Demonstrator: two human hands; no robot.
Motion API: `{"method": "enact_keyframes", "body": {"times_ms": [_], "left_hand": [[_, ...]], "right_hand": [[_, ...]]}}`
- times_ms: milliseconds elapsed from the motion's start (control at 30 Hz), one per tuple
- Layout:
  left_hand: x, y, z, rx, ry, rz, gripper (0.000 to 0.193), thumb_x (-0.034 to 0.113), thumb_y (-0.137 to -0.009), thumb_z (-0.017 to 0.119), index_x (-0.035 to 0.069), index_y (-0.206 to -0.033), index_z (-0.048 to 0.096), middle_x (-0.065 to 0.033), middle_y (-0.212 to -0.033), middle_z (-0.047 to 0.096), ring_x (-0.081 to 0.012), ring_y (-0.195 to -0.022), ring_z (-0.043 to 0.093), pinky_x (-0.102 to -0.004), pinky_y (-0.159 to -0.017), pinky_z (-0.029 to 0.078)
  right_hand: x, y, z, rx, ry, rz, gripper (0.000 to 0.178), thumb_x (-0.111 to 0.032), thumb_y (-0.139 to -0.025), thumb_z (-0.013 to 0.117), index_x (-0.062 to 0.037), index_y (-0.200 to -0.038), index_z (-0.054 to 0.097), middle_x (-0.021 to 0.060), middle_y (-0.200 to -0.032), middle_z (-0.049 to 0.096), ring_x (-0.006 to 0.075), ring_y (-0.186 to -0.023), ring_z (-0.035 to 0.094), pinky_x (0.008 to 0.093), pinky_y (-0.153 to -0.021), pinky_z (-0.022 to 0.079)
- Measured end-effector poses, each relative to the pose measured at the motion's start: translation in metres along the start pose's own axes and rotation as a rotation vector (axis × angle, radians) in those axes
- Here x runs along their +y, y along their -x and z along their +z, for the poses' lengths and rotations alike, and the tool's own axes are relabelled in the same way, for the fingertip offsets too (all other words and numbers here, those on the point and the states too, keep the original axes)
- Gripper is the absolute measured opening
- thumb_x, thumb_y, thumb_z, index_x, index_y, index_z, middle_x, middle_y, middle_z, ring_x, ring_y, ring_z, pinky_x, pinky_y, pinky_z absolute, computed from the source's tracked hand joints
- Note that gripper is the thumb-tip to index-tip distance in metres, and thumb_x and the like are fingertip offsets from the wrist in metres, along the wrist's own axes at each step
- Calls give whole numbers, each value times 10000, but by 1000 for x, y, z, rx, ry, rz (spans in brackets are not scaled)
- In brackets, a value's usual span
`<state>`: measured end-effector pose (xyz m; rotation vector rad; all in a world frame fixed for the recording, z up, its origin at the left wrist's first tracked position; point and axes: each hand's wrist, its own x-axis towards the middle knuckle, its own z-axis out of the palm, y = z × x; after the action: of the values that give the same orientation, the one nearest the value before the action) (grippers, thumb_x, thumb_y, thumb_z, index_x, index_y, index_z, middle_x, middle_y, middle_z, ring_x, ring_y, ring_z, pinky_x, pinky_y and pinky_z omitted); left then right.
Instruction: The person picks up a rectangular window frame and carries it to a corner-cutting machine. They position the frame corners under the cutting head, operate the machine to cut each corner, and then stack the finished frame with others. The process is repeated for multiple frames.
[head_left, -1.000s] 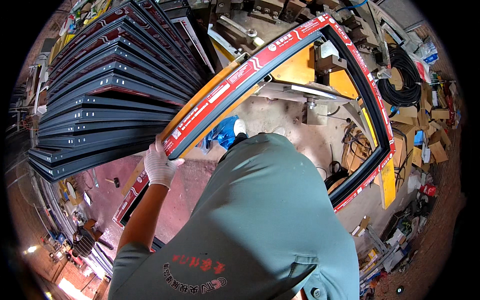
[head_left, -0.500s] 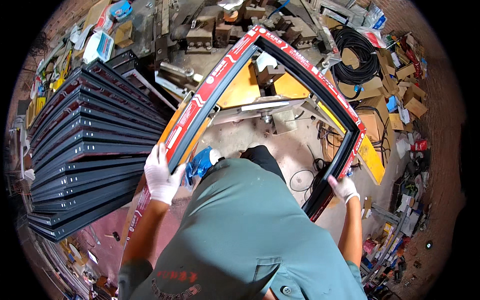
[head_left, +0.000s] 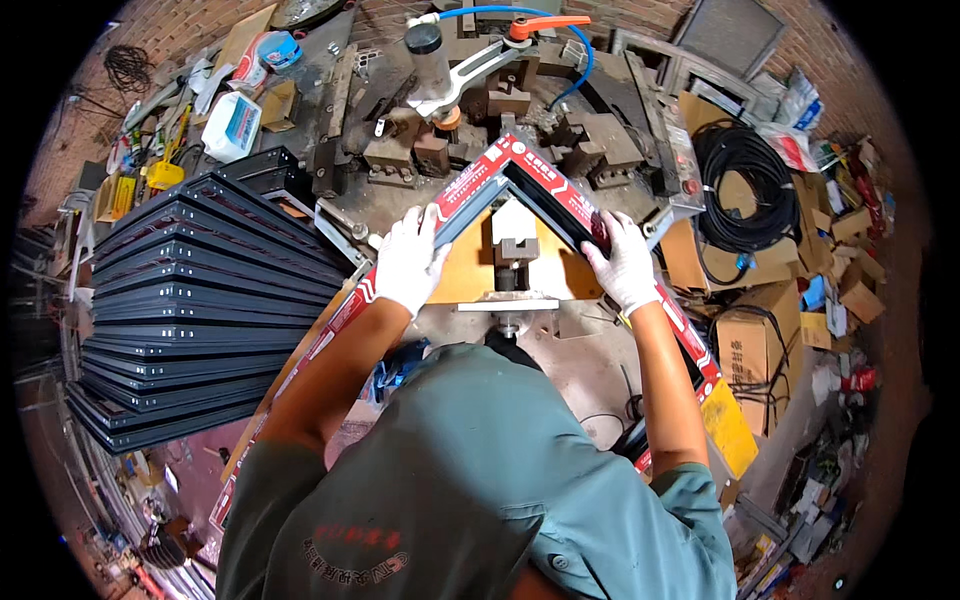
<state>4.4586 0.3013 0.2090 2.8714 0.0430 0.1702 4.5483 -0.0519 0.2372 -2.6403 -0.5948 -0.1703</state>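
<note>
A dark metal frame [head_left: 470,200] with red protective film lies in front of me, one mitred corner pointing away, just short of the clamping blocks. My left hand [head_left: 408,262], in a white glove, is closed round its left bar. Round the right bar closes my right hand [head_left: 624,262], gloved too. Both hands are a little below the corner, arms stretched forward. A vise-like metal block [head_left: 516,250] shows inside the corner, above yellow boards [head_left: 565,270]. My forearms and body cover parts of the lower frame.
At the left rises a stack of dark frames [head_left: 180,320]. The corner machine's blocks [head_left: 600,150] stand ahead, under a clamp arm with an orange lever [head_left: 545,24]. A coil of black cable [head_left: 745,190] and cardboard boxes [head_left: 760,345] are at the right.
Both hands have moved forward and inward along the bars, toward the corner. The view has shifted to take in more of the machine, and the frame's corner now points straight at its blocks.
</note>
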Motion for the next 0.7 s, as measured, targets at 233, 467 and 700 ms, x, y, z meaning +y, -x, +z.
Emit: {"method": "enact_keyframes", "body": {"times_ms": [233, 467, 700], "left_hand": [[15, -86, 8, -257, 88, -280, 686, 655, -850, 720, 38, -1129, 607, -210, -973, 748, -402, -959, 717, -470, -850, 561], [-30, -91, 60, -262, 615, -57, 628, 499, -876, 774, -21, -1191, 618, -238, -1003, 736, -373, -974, 726, -382, -864, 562], [-8, -110, 21, -480, 213, -160, 636, 476, -860, 776, -27, -1219, 628, -265, -1039, 730, -409, -981, 714, -433, -868, 572]], "right_hand": [[16, -60, 29, -482, 149, 293, 720, -631, -821, 774, -38, -1181, 580, 241, -945, 746, 395, -906, 739, 472, -801, 575], [25, -67, 23, -590, 109, 231, 765, -723, -866, 669, -18, -1141, 559, 232, -820, 723, 410, -780, 728, 493, -693, 568], [26, -68, 27, -572, 147, 223, 722, -698, -876, 676, -12, -1081, 581, 222, -759, 705, 410, -737, 723, 488, -670, 573]]}}
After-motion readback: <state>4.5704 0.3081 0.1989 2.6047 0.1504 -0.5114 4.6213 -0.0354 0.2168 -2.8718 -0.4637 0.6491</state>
